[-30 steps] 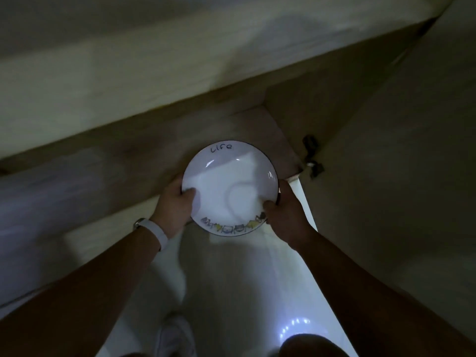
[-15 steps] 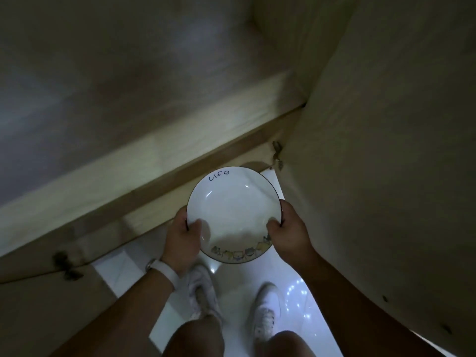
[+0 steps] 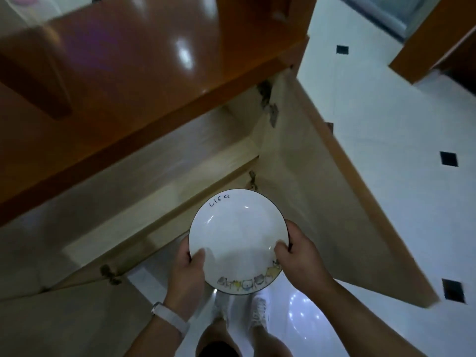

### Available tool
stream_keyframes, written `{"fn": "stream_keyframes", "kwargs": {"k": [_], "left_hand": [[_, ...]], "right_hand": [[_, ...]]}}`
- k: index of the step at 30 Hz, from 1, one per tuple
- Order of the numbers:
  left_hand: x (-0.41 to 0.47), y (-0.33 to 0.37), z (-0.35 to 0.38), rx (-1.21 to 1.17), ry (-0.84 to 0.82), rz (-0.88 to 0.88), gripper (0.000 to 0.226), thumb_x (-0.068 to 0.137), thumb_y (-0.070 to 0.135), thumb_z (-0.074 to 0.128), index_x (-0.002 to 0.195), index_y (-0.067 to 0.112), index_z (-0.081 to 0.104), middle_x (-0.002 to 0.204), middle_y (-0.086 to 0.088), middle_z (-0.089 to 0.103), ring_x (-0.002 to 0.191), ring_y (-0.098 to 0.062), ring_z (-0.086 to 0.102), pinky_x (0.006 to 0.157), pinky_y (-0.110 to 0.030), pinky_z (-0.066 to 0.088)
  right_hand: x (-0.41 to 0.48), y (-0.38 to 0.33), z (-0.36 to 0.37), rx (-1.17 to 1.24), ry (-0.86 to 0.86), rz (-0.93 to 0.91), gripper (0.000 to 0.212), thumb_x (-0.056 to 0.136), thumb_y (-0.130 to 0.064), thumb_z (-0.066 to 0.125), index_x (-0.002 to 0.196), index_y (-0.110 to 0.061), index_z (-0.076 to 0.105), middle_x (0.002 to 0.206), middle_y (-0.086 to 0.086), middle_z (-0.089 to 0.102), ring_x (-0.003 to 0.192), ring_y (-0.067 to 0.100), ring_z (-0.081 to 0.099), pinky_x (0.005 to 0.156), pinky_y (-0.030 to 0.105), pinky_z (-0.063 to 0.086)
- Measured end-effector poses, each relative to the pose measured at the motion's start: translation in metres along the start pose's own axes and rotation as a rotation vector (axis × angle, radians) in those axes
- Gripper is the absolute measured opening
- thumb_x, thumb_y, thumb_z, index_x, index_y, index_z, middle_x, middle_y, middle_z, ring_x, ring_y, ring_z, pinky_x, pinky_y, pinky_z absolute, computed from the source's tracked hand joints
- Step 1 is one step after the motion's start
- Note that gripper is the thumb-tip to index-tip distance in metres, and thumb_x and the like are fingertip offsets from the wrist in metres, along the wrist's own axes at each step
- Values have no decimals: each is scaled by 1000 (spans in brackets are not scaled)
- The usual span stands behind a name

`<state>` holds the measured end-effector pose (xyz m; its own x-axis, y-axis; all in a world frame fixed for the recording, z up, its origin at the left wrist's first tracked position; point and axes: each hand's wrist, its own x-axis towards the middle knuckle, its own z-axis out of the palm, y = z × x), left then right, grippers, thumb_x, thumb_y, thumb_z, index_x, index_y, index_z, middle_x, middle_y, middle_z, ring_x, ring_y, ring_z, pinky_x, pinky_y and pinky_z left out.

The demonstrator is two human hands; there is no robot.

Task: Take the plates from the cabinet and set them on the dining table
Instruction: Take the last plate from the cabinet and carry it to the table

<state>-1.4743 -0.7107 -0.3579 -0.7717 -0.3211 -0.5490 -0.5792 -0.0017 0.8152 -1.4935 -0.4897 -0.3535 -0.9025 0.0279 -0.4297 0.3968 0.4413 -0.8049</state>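
A white plate [image 3: 238, 237] with a dark rim, the word "Life" at its far edge and small cartoon figures along its near edge, is held level in front of me. My left hand [image 3: 188, 274] grips its left rim, thumb on top. My right hand [image 3: 300, 264] grips its right rim the same way. The plate is outside the low cabinet [image 3: 180, 161], above the floor and my feet.
The cabinet's right door [image 3: 322, 202] stands open beside the plate, and its left door [image 3: 64, 318] is open at my lower left. A glossy brown countertop [image 3: 128, 60] tops the cabinet. White floor tiles [image 3: 399, 150] with small black squares spread to the right.
I have risen and drawn back from the cabinet with the plate in both hands. The countertop and the tiled floor have come into view.
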Motion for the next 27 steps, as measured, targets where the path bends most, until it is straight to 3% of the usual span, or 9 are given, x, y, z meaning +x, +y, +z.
{"fn": "stream_keyframes", "kwargs": {"k": [2, 7, 10, 13, 17, 21, 27], "left_hand": [[-19, 22, -5, -14, -13, 5, 40, 95, 0, 48, 111, 32, 66, 106, 6, 73, 101, -20, 66, 85, -43, 54], [-55, 77, -19, -52, -91, 14, 35, 94, -3, 47, 106, 24, 67, 101, 0, 74, 92, -20, 67, 69, -32, 51], [-68, 103, -30, -62, -144, 42, 35, 92, -2, 49, 102, 25, 70, 102, 0, 74, 95, -24, 68, 78, -41, 55], [-82, 129, -35, -59, -217, 86, 32, 91, -1, 51, 100, 23, 71, 96, 3, 76, 94, -24, 68, 84, -44, 54], [-97, 156, -30, -116, -349, 120, 31, 90, -3, 51, 100, 19, 71, 96, -2, 76, 90, -26, 67, 84, -43, 50], [-110, 174, -12, -69, -510, 163, 40, 89, -4, 51, 88, 28, 75, 90, -2, 76, 85, -24, 66, 80, -42, 49], [-151, 182, 29, 24, -740, 159, 33, 89, 0, 51, 99, 23, 72, 104, -12, 74, 95, -34, 67, 83, -49, 51]], "right_hand": [[-21, -24, -15, 6, 8, 18, 40, 88, -12, 48, 118, -37, 55, 97, -20, 68, 88, -4, 61, 71, 22, 50], [-68, -75, -41, 20, 44, 21, 37, 88, -14, 48, 115, -38, 55, 92, -17, 66, 83, 1, 61, 68, 25, 51], [-95, -98, -51, 47, 80, 33, 40, 87, -13, 52, 118, -39, 52, 97, -17, 66, 85, 2, 62, 68, 21, 50], [-119, -116, -60, 100, 133, 54, 44, 85, -8, 54, 113, -41, 52, 85, -17, 67, 72, -1, 62, 61, 19, 47], [-150, -127, -72, 162, 264, 70, 47, 82, -6, 53, 108, -46, 55, 84, -14, 67, 68, 8, 61, 62, 28, 51], [-182, -124, -85, 208, 423, 103, 50, 77, -8, 52, 108, -46, 57, 80, -7, 68, 67, 15, 61, 67, 37, 54], [-238, -104, -111, 331, 619, 164, 43, 78, -8, 50, 100, -43, 59, 76, 8, 64, 63, 17, 56, 68, 43, 54]]}}
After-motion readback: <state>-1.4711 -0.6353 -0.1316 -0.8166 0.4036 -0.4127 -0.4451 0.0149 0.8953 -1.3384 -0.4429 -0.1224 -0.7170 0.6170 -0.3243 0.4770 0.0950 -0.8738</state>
